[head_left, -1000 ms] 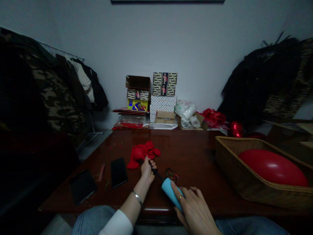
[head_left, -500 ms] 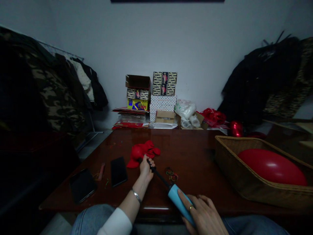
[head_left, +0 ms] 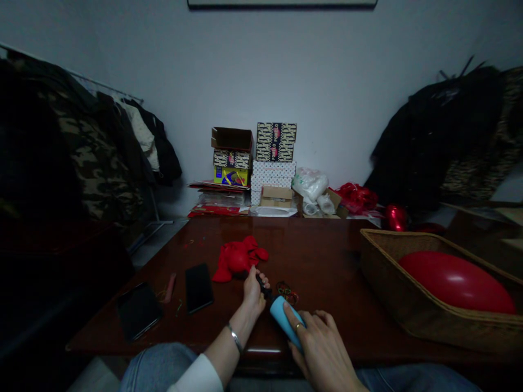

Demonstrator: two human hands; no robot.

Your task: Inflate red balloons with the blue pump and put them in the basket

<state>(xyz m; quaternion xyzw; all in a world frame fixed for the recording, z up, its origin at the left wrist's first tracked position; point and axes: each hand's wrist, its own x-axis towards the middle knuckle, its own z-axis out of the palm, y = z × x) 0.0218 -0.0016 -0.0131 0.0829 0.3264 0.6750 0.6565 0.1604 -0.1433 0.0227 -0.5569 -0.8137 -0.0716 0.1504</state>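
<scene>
Pump (head_left: pixel 281 320): light-blue barrel, black nozzle end; right hand (head_left: pixel 322 354) grip clamped on barrel, left hand (head_left: pixel 254 291) grip closed round nozzel beside limp red balloons (head_left: pixel 239 258) on bench (head_left: pixel 327 267).

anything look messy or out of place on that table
Mostly tidy. Small coloured rubber bands lie loose by the blue pump, with more bits strewn near the phone. Limp red balloons sit heaped.
</scene>
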